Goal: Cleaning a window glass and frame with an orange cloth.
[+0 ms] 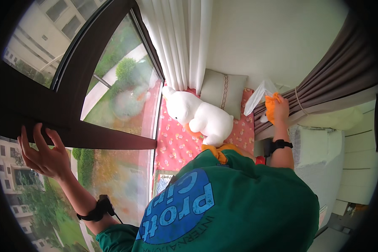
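My right hand (282, 110), raised near the gathered curtain, grips a crumpled orange cloth (272, 107). A thin white sheet or bag (259, 96) shows just beside the cloth; whether my fingers also hold it I cannot tell. Fingers spread, my left hand (45, 154) reaches to the dark window frame (113, 135), and its fingertips meet or nearly meet the frame. Nothing shows in that hand. Below me a white plush animal (204, 115) lies on a red floral mat (173, 141) beside the window glass (119, 82).
A grey cushion (222, 91) leans behind the plush, by white curtains (179, 44). To the right hang brown curtains (321, 72) with a tieback (300, 100). Beyond them is a bed (318, 151). More orange cloth (219, 154) sits at my waist.
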The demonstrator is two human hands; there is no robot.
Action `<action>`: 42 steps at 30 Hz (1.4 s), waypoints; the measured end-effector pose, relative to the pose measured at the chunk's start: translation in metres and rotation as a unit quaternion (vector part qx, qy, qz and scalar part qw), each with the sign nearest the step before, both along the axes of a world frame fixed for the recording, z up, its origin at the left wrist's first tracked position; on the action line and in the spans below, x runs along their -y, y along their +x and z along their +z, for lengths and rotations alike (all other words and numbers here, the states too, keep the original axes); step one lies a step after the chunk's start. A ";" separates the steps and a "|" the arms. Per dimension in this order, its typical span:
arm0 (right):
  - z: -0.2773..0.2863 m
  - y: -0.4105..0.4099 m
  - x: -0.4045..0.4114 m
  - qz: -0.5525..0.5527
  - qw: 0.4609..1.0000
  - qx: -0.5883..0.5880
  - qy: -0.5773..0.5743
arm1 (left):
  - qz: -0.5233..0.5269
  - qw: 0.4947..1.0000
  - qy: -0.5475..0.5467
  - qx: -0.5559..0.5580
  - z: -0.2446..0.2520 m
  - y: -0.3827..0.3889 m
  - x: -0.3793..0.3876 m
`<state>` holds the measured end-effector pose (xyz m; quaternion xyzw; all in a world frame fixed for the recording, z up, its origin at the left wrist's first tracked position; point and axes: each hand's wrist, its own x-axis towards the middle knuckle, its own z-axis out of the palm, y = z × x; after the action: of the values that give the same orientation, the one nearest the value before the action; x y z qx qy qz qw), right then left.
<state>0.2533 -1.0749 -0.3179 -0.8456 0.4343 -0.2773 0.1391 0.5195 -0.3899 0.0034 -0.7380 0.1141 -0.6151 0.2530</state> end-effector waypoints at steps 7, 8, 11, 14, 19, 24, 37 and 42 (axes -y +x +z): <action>-0.057 0.097 -0.035 -0.043 0.991 -0.084 0.097 | 0.012 1.000 0.020 0.010 -0.001 -0.002 -0.001; -0.074 0.110 -0.034 -0.014 0.990 -0.072 0.117 | 0.017 1.000 0.023 0.008 -0.001 0.000 -0.001; -0.119 0.144 -0.043 0.119 0.958 -0.078 0.247 | 0.036 0.999 0.025 0.013 -0.001 0.001 -0.003; -0.134 0.196 -0.076 0.228 0.894 -0.154 0.353 | 0.024 0.999 0.035 0.027 -0.002 -0.002 -0.006; -0.195 0.276 -0.111 0.404 0.793 -0.377 0.254 | 0.024 0.998 0.051 0.034 0.002 0.000 0.003; -0.163 0.383 -0.184 0.464 0.707 -0.430 0.316 | 0.038 0.994 0.095 0.029 0.006 -0.009 -0.001; -0.343 0.534 -0.228 0.283 0.591 -0.239 0.716 | 0.104 0.987 0.123 -0.012 0.002 -0.016 -0.001; -0.355 0.530 -0.257 0.338 0.684 -0.299 0.572 | 0.102 0.987 0.122 -0.036 0.001 -0.016 0.005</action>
<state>0.7829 -0.8177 -0.6731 -0.7292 0.2115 0.3588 0.5430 0.5034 -0.3950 0.0047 -0.7307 0.1218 -0.5409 0.3983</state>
